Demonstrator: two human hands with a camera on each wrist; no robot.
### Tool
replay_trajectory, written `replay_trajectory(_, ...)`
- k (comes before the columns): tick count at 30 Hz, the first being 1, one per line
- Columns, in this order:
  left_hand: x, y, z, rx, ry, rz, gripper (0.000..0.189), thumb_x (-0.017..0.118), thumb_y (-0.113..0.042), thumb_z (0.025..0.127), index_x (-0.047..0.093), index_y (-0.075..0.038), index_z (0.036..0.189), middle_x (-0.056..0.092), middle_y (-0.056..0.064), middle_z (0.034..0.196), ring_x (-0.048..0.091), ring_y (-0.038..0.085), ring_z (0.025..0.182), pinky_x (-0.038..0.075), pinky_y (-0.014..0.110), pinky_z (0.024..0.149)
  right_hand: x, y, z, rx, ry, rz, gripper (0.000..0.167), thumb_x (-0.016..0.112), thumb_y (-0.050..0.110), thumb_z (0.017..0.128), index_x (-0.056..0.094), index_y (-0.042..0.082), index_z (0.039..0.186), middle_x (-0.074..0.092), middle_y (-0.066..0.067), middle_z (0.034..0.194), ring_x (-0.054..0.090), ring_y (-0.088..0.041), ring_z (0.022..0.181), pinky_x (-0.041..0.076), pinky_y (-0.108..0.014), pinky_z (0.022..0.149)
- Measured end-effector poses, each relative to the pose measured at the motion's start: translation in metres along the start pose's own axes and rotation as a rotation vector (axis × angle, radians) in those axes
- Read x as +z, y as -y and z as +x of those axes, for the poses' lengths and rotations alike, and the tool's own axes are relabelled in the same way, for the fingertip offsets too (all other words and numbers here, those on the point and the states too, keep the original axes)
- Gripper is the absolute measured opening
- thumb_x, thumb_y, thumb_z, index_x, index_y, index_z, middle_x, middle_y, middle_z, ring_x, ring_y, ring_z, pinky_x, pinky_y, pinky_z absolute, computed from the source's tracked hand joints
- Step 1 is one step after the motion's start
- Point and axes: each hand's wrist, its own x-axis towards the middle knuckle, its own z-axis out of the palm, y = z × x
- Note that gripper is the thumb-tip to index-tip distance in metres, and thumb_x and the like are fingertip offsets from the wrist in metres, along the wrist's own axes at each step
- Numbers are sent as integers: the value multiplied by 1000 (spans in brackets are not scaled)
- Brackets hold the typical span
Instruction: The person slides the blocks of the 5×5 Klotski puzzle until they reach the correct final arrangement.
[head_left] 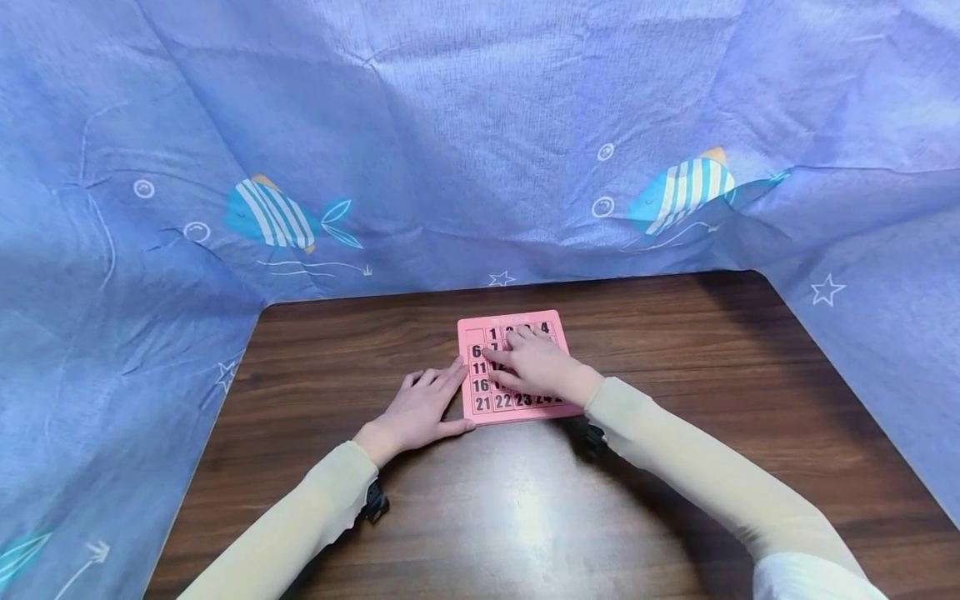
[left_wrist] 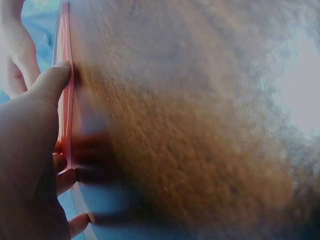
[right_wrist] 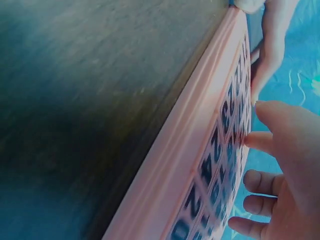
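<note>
A pink sliding number puzzle [head_left: 487, 403] lies flat on the table, its black-numbered tiles in rows and a blank slot at its far left corner. My left hand [head_left: 414, 410] rests at its left side, the index fingertip touching the left edge and the thumb at the near left corner. In the left wrist view, that thumb [left_wrist: 56, 80] presses the puzzle's near side. Over the tiles spreads my right hand [head_left: 542, 364], with the index fingertip at the tiles near 6 and 7. It hides several middle and right tiles. The right wrist view shows its fingers [right_wrist: 262, 182] extended and holding nothing.
The puzzle lies toward the far side of a dark brown wooden table [head_left: 360, 342]. A blue fish-patterned cloth [head_left: 480, 150] hangs behind and along both sides. Small black devices [head_left: 376, 501] sit under both wrists.
</note>
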Motion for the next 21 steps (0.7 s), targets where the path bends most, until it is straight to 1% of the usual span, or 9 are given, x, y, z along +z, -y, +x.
replay_trajectory(2, -1, 0, 0, 5, -3, -3, 93, 55, -67, 99, 24, -10, 167, 18, 7, 174, 37, 30, 148, 26, 59, 119, -1, -6, -6, 27, -38, 11, 52, 58, 44, 105, 62, 14, 147, 63, -15, 106, 58, -34, 102, 48, -55, 99)
replay_trajectory(4, -2, 0, 0, 4, 4, -4, 94, 54, -67, 99, 23, -11, 167, 17, 6, 174, 36, 30, 149, 26, 59, 119, -1, -15, -12, 88, -73, 3, 53, 59, 43, 105, 62, 9, 145, 62, -16, 105, 56, -34, 103, 47, -53, 96)
replay_trajectory(8, -3, 0, 0, 2, 1, -3, 94, 55, -67, 99, 23, -11, 167, 16, 7, 174, 36, 31, 149, 26, 59, 119, 2, -32, -25, 241, -140, -70, 49, 60, 40, 103, 66, 1, 132, 62, -19, 105, 53, -37, 102, 45, -52, 89)
replay_trajectory(9, -3, 0, 0, 1, 0, -2, 94, 55, -67, 99, 23, -11, 167, 17, 7, 174, 36, 31, 149, 26, 59, 119, 3, -35, -28, 272, -146, -85, 48, 61, 40, 103, 67, 0, 129, 61, -20, 103, 53, -38, 100, 44, -51, 87)
replay_trajectory(11, -3, 0, 0, 5, -8, -4, 93, 56, -66, 99, 24, -10, 167, 18, 9, 174, 37, 33, 148, 27, 59, 118, 5, -39, -33, 307, -154, -110, 48, 61, 40, 103, 68, -2, 126, 62, -21, 103, 54, -39, 99, 45, -52, 85)
replay_trajectory(13, -4, 0, -1, 8, -11, 0, 94, 57, -66, 99, 25, -10, 167, 19, 9, 174, 38, 33, 148, 28, 59, 117, 8, -40, -35, 310, -156, -111, 49, 62, 40, 103, 69, -2, 127, 63, -22, 104, 54, -39, 99, 45, -53, 85)
replay_trajectory(15, -4, -1, -1, 9, -16, -1, 94, 57, -66, 98, 26, -9, 166, 20, 10, 173, 39, 33, 148, 28, 60, 117, 10, -39, -35, 289, -154, -98, 49, 61, 41, 103, 70, -1, 126, 63, -21, 103, 54, -39, 98, 45, -52, 85)
replay_trajectory(19, -3, 0, 0, 0, -5, 3, 94, 55, -67, 99, 23, -11, 167, 18, 8, 174, 37, 32, 149, 27, 59, 118, 12, -34, -29, 243, -162, -59, 47, 60, 42, 104, 70, 2, 126, 62, -19, 100, 54, -39, 97, 46, -51, 84)
replay_trajectory(21, -3, 0, -1, -4, 1, 1, 94, 54, -68, 99, 21, -12, 168, 17, 7, 174, 36, 32, 149, 26, 59, 119, 13, -32, -26, 227, -157, -39, 48, 59, 43, 104, 69, 3, 130, 62, -20, 99, 55, -39, 98, 46, -52, 85)
